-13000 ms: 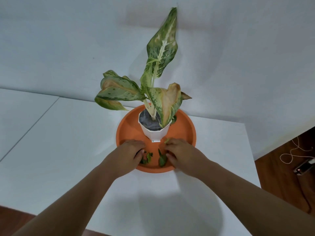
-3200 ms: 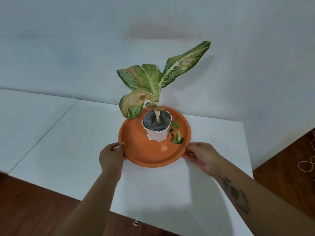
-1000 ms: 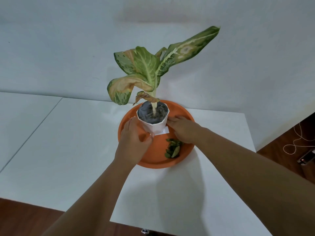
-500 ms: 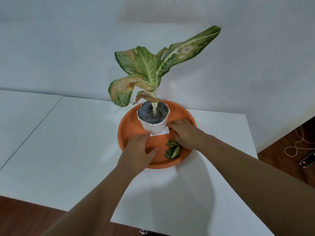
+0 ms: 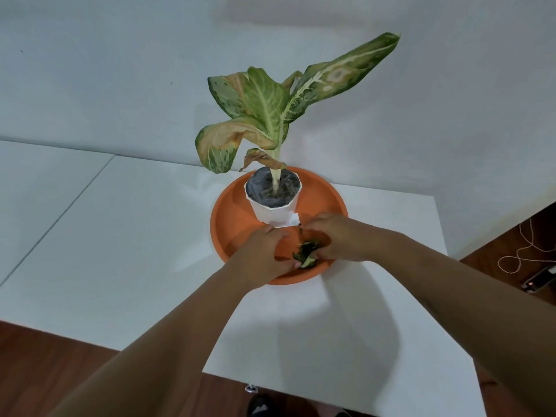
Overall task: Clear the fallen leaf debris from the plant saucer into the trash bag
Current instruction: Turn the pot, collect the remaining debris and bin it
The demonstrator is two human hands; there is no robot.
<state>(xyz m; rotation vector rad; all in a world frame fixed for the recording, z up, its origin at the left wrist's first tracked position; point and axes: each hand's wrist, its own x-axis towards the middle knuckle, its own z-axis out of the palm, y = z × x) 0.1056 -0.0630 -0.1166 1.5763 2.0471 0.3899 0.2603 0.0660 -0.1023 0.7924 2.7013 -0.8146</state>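
An orange plant saucer (image 5: pixel 231 218) sits on the white table (image 5: pixel 126 242), with a white pot (image 5: pixel 272 210) holding a variegated plant (image 5: pixel 264 109) standing in it. A small pile of green leaf debris (image 5: pixel 305 253) lies in the saucer's near part, in front of the pot. My left hand (image 5: pixel 264 254) is cupped on the pile's left side, fingertips touching its near edge. My right hand (image 5: pixel 334 239) comes in from the right, and its fingers curl over the pile. Part of the debris is hidden under my right fingers. No trash bag is in view.
The table's near edge (image 5: pixel 301 383) runs just below my forearms, over a brown wooden floor (image 5: pixel 60 371). A white cord and a dark device (image 5: pixel 538 281) lie on the floor at the right. A white wall stands behind the table.
Both hands have left the pot's sides and come down into the saucer's near part. They have closed in on the leaf pile from left and right.
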